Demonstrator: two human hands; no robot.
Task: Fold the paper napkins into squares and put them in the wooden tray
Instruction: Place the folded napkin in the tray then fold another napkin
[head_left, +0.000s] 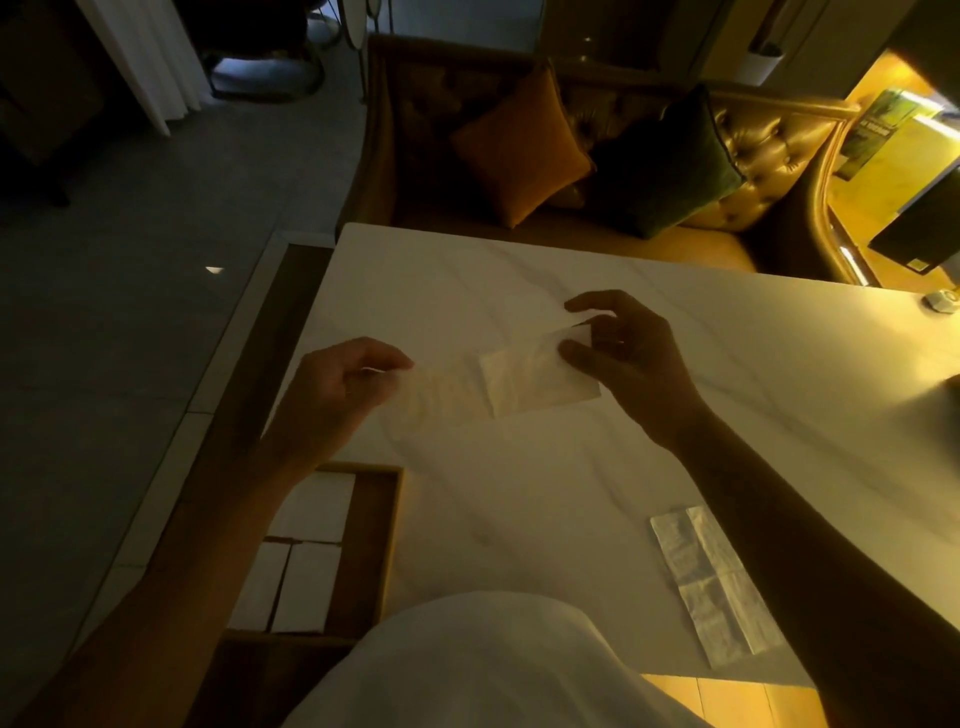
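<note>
White napkin (535, 387) stretches left to right over the bench (519, 493), left hand (337, 389) pinching one short end, right hand (628, 358) pinching the other.

- Pinching one end of a paper napkin (519, 387) with the left hand (343, 384) and the other end with the right hand (623, 358), just above the counter (519, 493).
- Nearer than the left hand, under its forearm: wooden tray (390, 519) holding folded white squares (317, 506).
- Nearer than the right hand, beside its forearm: second napkin (711, 577), flat and creased, on the counter.
</note>
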